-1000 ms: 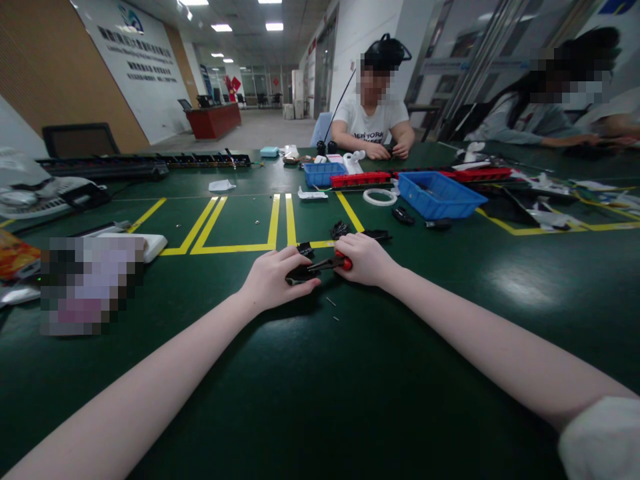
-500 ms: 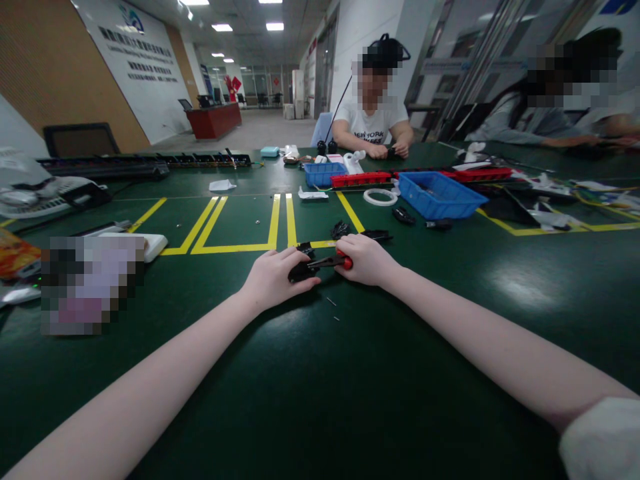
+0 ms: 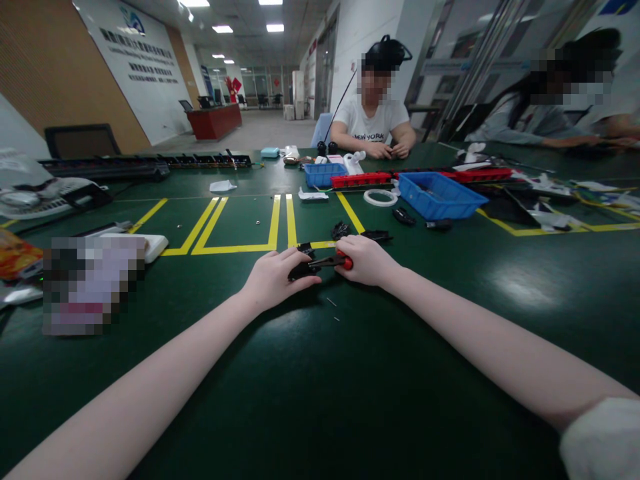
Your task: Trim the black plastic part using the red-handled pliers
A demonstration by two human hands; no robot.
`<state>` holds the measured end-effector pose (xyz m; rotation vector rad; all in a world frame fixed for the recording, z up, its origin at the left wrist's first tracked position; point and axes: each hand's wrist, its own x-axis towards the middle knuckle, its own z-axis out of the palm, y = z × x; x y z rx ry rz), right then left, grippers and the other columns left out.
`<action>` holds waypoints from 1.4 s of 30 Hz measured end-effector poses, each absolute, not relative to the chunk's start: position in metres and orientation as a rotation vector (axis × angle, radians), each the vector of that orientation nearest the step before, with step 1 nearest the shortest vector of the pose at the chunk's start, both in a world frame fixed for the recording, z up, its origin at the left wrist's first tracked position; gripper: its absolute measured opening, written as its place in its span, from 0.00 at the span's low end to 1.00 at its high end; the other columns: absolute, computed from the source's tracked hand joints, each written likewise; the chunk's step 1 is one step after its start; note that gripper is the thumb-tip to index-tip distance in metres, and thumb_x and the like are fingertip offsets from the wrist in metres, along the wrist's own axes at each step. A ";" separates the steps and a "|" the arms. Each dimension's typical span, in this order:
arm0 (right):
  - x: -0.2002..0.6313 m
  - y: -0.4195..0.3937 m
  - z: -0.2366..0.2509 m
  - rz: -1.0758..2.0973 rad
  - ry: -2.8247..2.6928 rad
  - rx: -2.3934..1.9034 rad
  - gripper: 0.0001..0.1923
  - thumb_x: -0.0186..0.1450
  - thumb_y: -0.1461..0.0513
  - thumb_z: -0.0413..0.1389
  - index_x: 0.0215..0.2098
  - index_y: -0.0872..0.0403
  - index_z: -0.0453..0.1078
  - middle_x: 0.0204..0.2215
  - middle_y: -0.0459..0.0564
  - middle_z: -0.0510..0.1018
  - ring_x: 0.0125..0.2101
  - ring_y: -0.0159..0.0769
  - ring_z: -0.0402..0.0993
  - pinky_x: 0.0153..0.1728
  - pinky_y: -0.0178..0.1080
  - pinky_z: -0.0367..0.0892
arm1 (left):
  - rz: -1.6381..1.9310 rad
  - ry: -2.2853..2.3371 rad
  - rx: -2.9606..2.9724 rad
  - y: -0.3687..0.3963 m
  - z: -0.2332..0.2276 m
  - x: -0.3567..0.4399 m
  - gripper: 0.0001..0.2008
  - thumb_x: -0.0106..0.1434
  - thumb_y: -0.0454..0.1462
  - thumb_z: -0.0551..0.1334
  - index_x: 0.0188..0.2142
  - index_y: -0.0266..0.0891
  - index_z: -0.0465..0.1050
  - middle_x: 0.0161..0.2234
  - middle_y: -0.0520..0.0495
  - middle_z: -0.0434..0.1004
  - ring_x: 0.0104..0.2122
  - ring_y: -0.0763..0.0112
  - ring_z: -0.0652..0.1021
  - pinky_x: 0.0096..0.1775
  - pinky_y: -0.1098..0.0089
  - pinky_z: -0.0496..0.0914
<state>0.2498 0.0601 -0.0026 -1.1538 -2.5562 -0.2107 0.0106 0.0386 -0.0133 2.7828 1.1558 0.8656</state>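
Pinned flat under left hand: small black plastic part, pressed on green table by fingers and thumb, near table middle, just below yellow tape lines. Closed around red-handled screwdriver: right hand, red handle end showing at thumb side, dark shaft pointing to 9 o'clock and meeting black part. Exact contact point of tip hidden by fingers.

Left to right across table: at 9 o'clock, blurred flat object and white device beside it; further at 10 o'clock, black trays in long row. At 12 o'clock from hands, more small black parts lying loose, touching nothing. Two tiny screws at 5 o'clock from left hand, near but apart. At 1 o'clock, white tape ring, blue bin and red tray. Beyond, seated co-worker in white shirt, own hands together on far edge. Another person at far 2 o'clock.

Judgement on handling: black part probably light, stiff and rather smooth, so likely to slide or turn under screwdriver push; best held by pressing on flat sides with fingertips, away from screw hole. Screws very small, easy to lose on dark surface.
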 end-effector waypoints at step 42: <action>0.252 0.063 -0.008 -0.264 -2.494 -1.138 0.06 0.55 0.60 0.55 0.30 0.53 0.63 0.30 0.51 0.72 0.32 0.40 0.66 0.34 0.39 0.58 | 0.928 1.104 2.829 0.034 -0.012 0.012 0.18 0.62 0.50 0.60 0.41 0.39 0.72 0.37 0.47 0.77 0.32 0.67 0.77 0.33 0.69 0.68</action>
